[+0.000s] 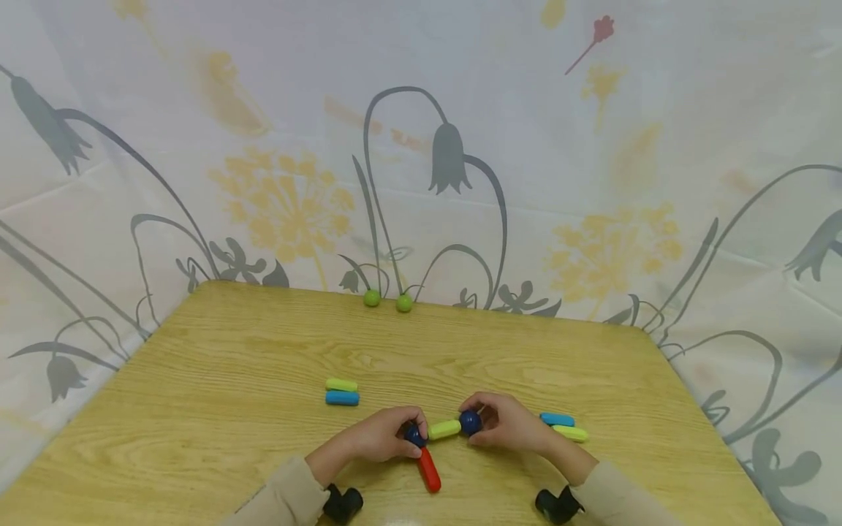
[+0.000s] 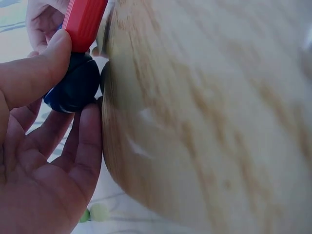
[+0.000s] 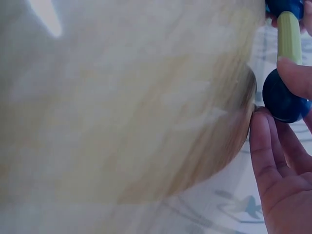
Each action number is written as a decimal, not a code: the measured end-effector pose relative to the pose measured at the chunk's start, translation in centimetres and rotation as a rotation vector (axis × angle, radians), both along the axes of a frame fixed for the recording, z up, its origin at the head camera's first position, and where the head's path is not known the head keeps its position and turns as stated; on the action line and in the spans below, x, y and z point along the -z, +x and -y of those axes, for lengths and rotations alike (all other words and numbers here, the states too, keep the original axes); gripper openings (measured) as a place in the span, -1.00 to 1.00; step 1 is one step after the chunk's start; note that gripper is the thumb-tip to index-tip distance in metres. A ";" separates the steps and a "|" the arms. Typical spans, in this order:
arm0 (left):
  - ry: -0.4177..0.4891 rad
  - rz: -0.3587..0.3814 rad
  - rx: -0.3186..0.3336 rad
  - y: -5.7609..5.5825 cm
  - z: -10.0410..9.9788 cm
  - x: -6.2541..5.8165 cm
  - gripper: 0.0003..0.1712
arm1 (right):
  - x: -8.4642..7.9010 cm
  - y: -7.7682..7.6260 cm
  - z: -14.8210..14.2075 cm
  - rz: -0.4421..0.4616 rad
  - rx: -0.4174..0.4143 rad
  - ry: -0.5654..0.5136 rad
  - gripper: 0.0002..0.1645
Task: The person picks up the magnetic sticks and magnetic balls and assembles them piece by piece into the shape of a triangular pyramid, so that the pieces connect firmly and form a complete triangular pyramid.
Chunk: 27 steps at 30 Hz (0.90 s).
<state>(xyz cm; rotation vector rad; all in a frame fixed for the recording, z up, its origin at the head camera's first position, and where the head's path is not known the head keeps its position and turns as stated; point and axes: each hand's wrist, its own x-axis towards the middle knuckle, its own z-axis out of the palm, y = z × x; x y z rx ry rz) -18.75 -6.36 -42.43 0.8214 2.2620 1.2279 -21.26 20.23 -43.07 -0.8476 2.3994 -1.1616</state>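
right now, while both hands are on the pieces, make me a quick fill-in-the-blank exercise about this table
1. The left hand grips a ball; the rod pointing from it toward the person is ____.
2. The right hand holds another ball, coloured dark ____.
3. A yellow-green rod lies ____ those two balls.
4. At the far edge of the table sit ____ green balls.

Missing words: red; blue; between; two.
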 end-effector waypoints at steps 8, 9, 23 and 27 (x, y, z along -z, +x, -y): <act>0.001 0.020 0.000 -0.1 0.0 0.1 -0.82 | -0.1 1.2 -1.4 0.011 0.055 -0.040 -0.47; 0.001 0.021 0.001 -0.1 0.0 0.1 -0.82 | -0.1 1.4 -1.6 0.012 0.062 -0.045 -0.46; 0.003 0.022 0.007 -0.2 0.2 0.5 -0.81 | -0.1 3.5 -5.2 -0.086 0.124 -0.080 -0.52; 0.002 0.024 0.004 -0.1 0.1 0.4 -0.81 | -0.1 4.0 -6.4 -0.141 0.139 -0.108 -0.52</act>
